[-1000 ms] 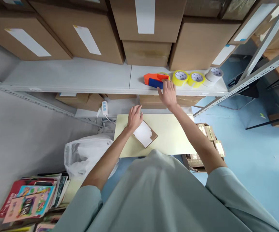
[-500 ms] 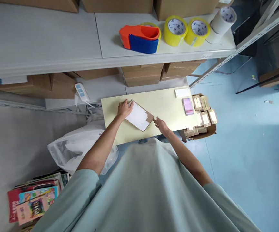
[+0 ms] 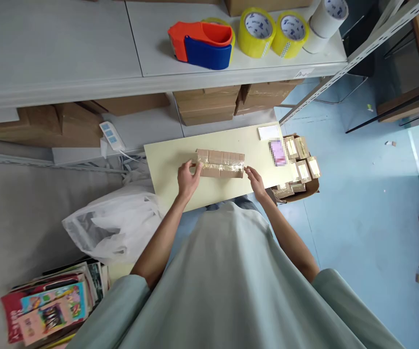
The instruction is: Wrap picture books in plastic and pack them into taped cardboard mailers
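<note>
Left hand and right hand grasp opposite ends of a taped cardboard parcel over the pale tabletop, its long axis running crosswise between them.

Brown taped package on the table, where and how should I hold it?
Best by its short ends, I'd say, left hand from the left, right hand from the right: the package is long, narrow and lies crosswise between them.

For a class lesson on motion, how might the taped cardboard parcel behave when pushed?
The taped cardboard parcel is probably stiff, as its edges look straight. Its boxy shape suggests sliding over rolling. The glossy tape may feel slick.
</note>
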`<state>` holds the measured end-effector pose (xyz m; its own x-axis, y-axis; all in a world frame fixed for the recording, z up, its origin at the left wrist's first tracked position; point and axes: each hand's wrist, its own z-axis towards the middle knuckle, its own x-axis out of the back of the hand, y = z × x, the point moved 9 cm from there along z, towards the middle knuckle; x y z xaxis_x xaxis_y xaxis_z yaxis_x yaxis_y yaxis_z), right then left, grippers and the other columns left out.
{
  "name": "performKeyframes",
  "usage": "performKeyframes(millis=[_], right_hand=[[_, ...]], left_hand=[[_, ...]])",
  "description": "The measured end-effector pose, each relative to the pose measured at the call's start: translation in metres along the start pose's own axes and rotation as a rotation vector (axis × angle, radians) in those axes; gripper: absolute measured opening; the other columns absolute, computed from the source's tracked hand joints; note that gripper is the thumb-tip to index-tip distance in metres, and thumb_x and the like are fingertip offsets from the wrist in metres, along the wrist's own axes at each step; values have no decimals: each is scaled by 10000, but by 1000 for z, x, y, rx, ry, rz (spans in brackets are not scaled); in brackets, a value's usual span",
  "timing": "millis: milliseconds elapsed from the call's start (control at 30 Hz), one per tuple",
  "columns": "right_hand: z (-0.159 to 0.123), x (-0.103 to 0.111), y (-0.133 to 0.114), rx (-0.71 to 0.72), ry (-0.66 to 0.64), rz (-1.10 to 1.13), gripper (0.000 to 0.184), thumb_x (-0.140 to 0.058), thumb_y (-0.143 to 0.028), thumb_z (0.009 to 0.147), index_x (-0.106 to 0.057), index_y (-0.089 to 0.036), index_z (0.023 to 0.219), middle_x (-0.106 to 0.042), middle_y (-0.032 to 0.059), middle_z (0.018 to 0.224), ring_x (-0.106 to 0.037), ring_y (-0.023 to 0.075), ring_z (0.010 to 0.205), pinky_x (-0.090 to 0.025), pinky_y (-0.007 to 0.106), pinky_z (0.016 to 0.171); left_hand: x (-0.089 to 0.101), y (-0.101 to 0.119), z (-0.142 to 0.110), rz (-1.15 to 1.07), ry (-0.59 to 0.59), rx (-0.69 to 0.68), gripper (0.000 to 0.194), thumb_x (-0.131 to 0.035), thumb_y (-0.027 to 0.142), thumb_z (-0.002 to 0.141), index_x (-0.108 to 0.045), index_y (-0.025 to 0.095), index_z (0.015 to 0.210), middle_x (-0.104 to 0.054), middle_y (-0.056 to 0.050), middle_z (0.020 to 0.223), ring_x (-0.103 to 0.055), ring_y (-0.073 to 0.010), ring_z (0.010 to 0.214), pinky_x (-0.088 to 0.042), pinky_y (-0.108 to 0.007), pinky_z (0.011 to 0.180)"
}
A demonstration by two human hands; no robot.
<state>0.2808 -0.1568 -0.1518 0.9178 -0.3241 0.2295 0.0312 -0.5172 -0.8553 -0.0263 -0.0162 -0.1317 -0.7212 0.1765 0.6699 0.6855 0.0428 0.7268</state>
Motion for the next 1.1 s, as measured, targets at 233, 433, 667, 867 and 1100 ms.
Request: performKeyframes(millis=[233,433,667,867,1100], right_hand=[[24,5,-13,118,78,-194,721,-463,-768,1068,-741,-158,1332,-804,214,1386,-728,321,1348,-559,462,1167],[36,-17,-31,191,194,-572,578,-357,-555,1169,-716,-137,1340,-757,241,1377,-709,316,1294,-547,448,1113],[25,-36,-38,191,277,-892,514,-511,-559,1147,-696,-132,1365,-726,232,1354,-671,360,1316,-438,512,1202],[21,-41,-34,143,243,-919,622,-577,-725,1076,-723,-138,1220,-720,242,1287,-673,383,1291,-434,518,1207],[11,-21,-28,197,160,-757,639,-373,-662,1158,-787,-206,988,-762,164,1153,-742,302,1019,-554,415,1002]], left_hand=[[-24,-18,-27,64,-79,89,272,-625,415,1080,-730,191,1191,-797,-180,1253,-742,-320,1228,-560,-428,1113],[-26,-14,-31,121,-88,27,269,-599,426,1111,-723,190,1145,-786,-192,1218,-744,-328,1187,-558,-427,1097],[-37,-1,-27,269,-101,42,434,-566,531,1106,-767,147,1138,-763,-257,1182,-751,-397,1112,-581,-474,992],[-45,-7,-20,311,-171,109,671,-562,750,1058,-815,129,1046,-802,-292,1136,-763,-447,1131,-588,-490,980],[-46,-15,-25,285,-318,18,598,-441,602,1151,-808,158,992,-818,-232,1092,-774,-387,1136,-582,-428,1003]])
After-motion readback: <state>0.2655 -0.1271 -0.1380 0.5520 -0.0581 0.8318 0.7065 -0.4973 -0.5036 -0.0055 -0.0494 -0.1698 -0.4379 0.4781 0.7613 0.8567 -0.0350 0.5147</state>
